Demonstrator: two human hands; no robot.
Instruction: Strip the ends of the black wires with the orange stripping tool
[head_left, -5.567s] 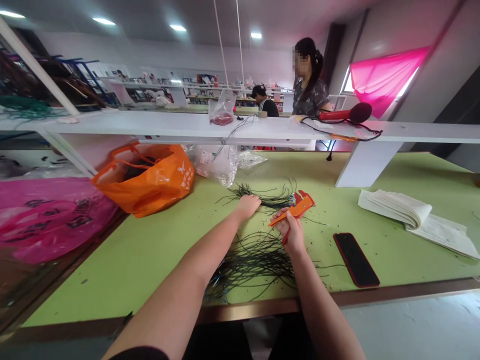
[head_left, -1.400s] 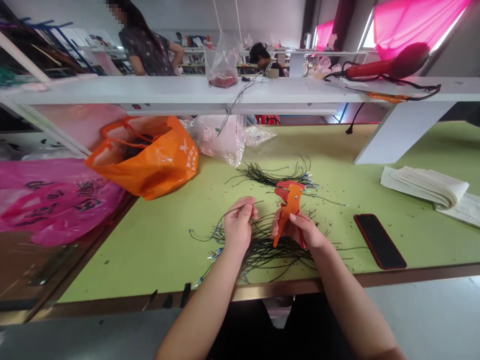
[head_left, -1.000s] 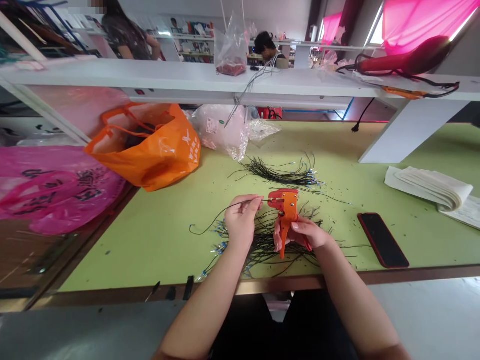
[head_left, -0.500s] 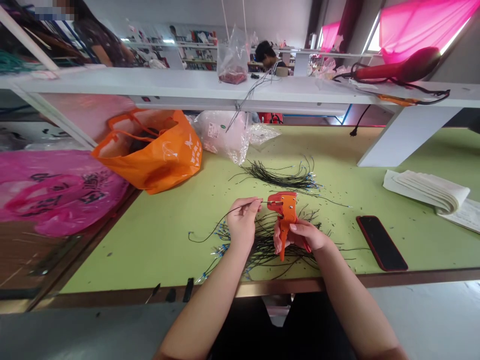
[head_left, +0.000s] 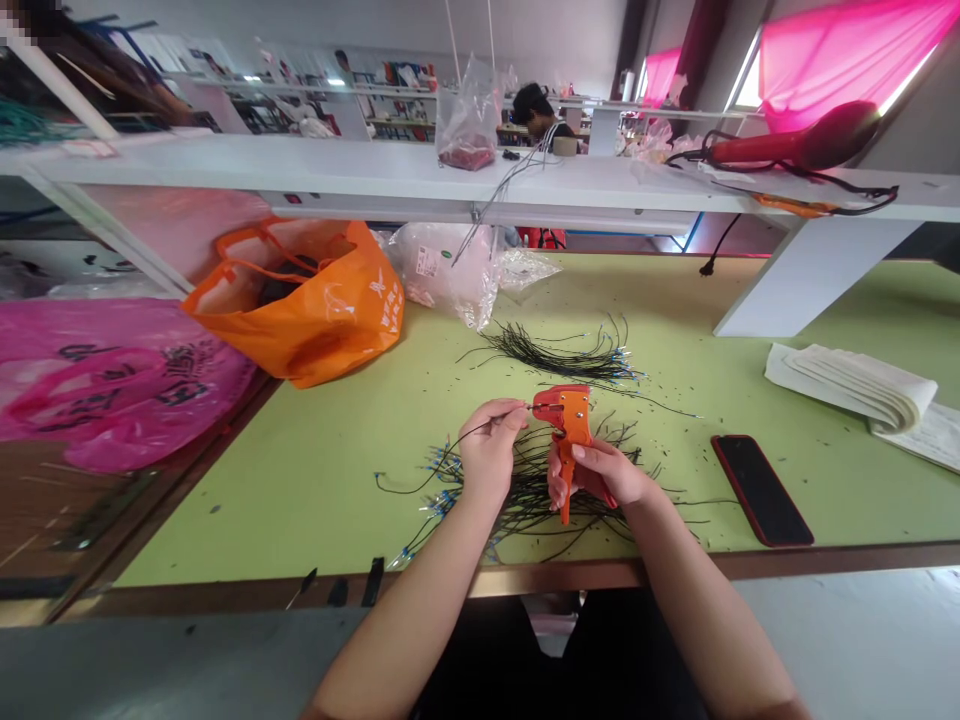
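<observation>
Between thumb and fingers, my left hand [head_left: 487, 450] pinches a thin black wire [head_left: 420, 490] whose free end, tipped in blue, trails to the left. The pinched end sits at the jaws of an orange-red wire stripper [head_left: 576, 425]. My right hand [head_left: 604, 472] is wrapped round the stripper's handles and holds it upright. Under both hands lies a loose pile of black wires [head_left: 536, 500], several with blue terminals at their left ends. Farther back rests a second bundle of black wires [head_left: 555, 355], its blue ends to the right.
A phone [head_left: 761, 490] lies right of my hands, with folded paper [head_left: 855, 385] beyond it. An orange bag [head_left: 315, 310] and clear plastic bags [head_left: 450, 265] stand at the back left. A white shelf [head_left: 360, 175] crosses behind, carrying a red heat gun [head_left: 795, 140]. One person [head_left: 536, 110] sits farther back.
My left hand has moved slightly right, bringing the wire's end closer into the stripper's jaws. My right hand keeps its hold. A person at the back left has shifted mostly out of view.
</observation>
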